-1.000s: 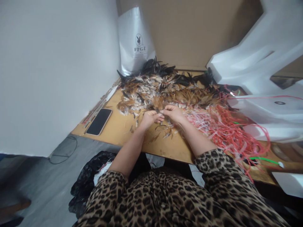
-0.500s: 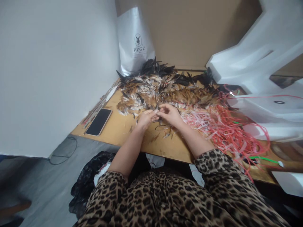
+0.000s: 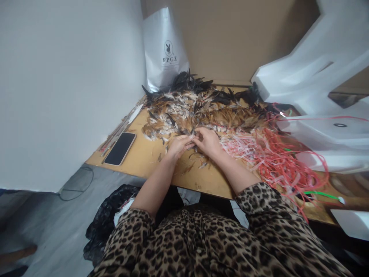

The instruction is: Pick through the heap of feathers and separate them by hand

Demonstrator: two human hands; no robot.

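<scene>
My left hand (image 3: 179, 146) is closed in a pinch over the front part of the table, its fingertips meeting those of my right hand (image 3: 208, 141). A small feather (image 3: 193, 133), greyish and pale, seems to be pinched between them; the fingers hide most of it. Just beyond my hands spreads a broad pile of feathers (image 3: 184, 105), black at the back, brown and white in front. Several loose feathers (image 3: 203, 159) lie on the table below my hands. By my right forearm is a tangle of red and pale pink plastic strips (image 3: 276, 157).
A phone (image 3: 120, 149) lies at the left of the wooden table (image 3: 138, 163). A silvery bag (image 3: 161, 50) stands at the back against the wall. White moulded pieces (image 3: 305, 69) crowd the right side. A black plastic bag (image 3: 106, 219) sits on the floor at left.
My right hand has shifted slightly left, its fingers curling closer over the left fingertips. The left hand stays almost in place. The piles have not visibly moved.
</scene>
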